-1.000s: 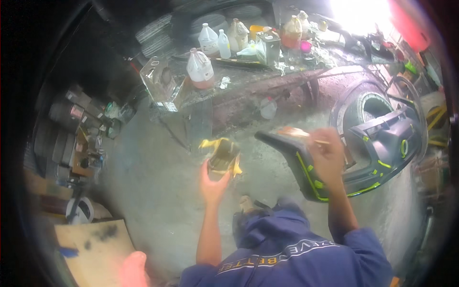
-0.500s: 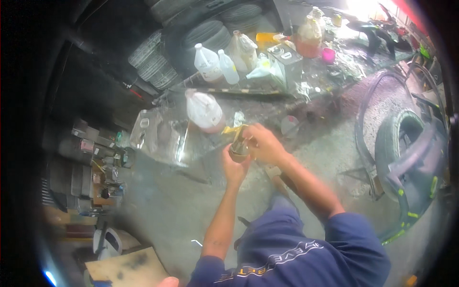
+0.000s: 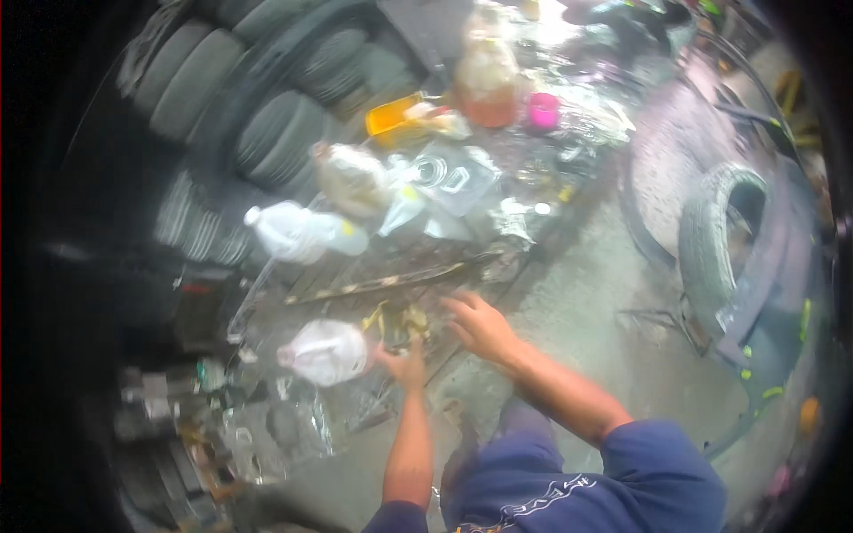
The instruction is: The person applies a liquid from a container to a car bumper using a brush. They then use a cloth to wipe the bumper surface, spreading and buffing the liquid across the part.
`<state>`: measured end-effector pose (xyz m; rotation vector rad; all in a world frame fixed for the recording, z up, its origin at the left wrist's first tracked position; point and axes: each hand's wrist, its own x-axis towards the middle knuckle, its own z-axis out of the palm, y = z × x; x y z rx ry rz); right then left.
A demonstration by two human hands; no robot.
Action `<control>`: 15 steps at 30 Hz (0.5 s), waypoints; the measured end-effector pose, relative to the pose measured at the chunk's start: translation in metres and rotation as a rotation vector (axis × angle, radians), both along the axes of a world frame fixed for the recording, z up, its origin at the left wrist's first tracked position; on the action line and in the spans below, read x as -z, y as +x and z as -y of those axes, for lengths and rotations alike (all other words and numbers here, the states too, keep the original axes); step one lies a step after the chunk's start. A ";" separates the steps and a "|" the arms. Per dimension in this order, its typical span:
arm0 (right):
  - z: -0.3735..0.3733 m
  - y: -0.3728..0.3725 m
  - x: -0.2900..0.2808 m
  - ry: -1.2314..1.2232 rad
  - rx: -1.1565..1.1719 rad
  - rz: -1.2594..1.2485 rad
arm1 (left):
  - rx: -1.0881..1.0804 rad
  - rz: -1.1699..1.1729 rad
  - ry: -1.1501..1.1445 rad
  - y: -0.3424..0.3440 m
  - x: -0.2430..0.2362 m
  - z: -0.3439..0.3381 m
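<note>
My left hand (image 3: pixel 404 366) is closed round a small dark, cup-like container, its exact kind blurred. Yellowish strips (image 3: pixel 410 318) show at the container's top, just above my fingers. My right hand (image 3: pixel 482 327) is apart from it, a little to the right, fingers stretched out and holding nothing. Right beside my left hand, on its left, lies a whitish translucent jug (image 3: pixel 327 353) with a pinkish tint.
On the cluttered bench beyond are white plastic bottles (image 3: pixel 289 233), a rectangular metal can (image 3: pixel 458 178), an orange container (image 3: pixel 393 117), a jug of reddish liquid (image 3: pixel 489 84) and a pink cup (image 3: pixel 543 110). Tires (image 3: pixel 271 133) are stacked at the back left; another tire (image 3: pixel 711 240) stands right.
The view has swung, so the bench appears nearer and tilted. My right hand has come off the container and opened; my left hand has moved left, still holding it, beside the jug.
</note>
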<state>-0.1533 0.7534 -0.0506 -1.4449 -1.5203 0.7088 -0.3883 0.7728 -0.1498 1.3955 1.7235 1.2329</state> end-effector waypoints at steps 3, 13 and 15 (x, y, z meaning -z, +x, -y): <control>0.035 0.020 0.044 -0.134 0.122 0.007 | 0.026 -0.090 -0.097 -0.003 0.003 0.003; 0.153 0.043 0.055 -0.308 0.215 0.156 | 0.156 -0.303 -0.196 -0.028 -0.002 -0.001; 0.192 0.047 0.056 -0.283 0.367 0.229 | 0.203 -0.187 -0.167 -0.024 -0.001 -0.001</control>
